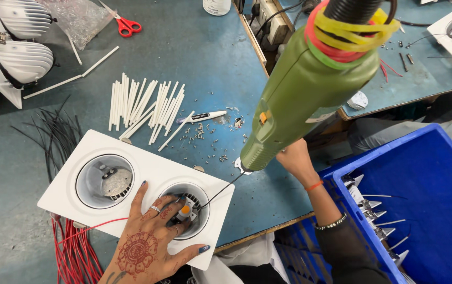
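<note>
Gripping the green driver [310, 89] right-handed [295, 158], I press left fingers [176, 218] on the small part in the right recess of the white fixture [147, 179]; left recess already fitted.

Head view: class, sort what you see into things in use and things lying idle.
In use: left hand, white twin light housing, right hand, green electric screwdriver.
Idle: red scissors, white tubes, blue crate.

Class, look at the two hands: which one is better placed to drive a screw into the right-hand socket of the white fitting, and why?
Right, probably. The right hand grips the green screwdriver, its bit angled toward the small part in the fitting. The left hand lies flat on the fitting, fingers on that part, steadying it.
</note>
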